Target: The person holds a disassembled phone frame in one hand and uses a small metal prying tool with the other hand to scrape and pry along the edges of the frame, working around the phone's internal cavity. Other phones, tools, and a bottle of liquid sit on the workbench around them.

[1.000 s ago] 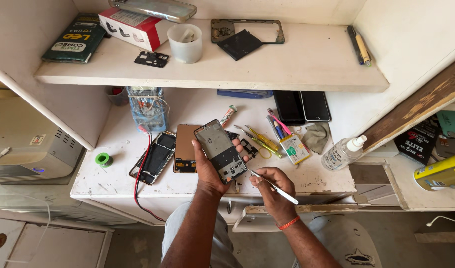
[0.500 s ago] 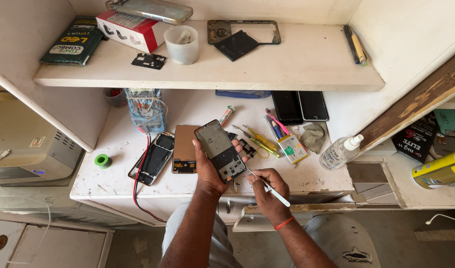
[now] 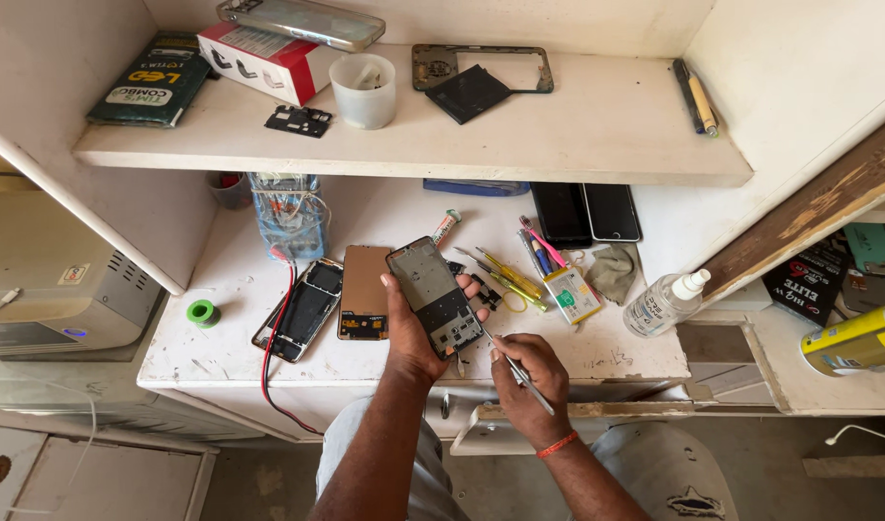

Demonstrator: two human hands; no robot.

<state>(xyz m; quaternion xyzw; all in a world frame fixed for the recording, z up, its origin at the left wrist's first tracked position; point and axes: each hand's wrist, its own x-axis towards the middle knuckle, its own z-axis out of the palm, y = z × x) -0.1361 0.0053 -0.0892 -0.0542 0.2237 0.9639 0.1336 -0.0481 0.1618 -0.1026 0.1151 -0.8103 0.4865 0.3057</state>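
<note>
My left hand (image 3: pixel 413 333) grips an opened smartphone (image 3: pixel 433 294) with its back cover off, held tilted above the white workbench (image 3: pixel 230 357). In my right hand (image 3: pixel 527 378) is a thin metal tool (image 3: pixel 515 362), pinched like a pen, and its tip touches the phone's lower right edge. An orange band sits on my right wrist. Left of the held phone, a copper-coloured back panel (image 3: pixel 363 289) and another opened phone frame (image 3: pixel 302 309) lie flat on the bench.
Tweezers, screwdrivers and a small battery (image 3: pixel 571 294) lie to the right, then a clear spray bottle (image 3: pixel 662 304). Two dark phones (image 3: pixel 585 212) rest at the back. A green tape roll (image 3: pixel 203 312) sits left. The shelf above holds a white cup (image 3: pixel 363 90), boxes and phone parts.
My right hand has moved left and up, bringing the tool's tip from open air to the lower edge of the held phone. The left hand stays nearly still.
</note>
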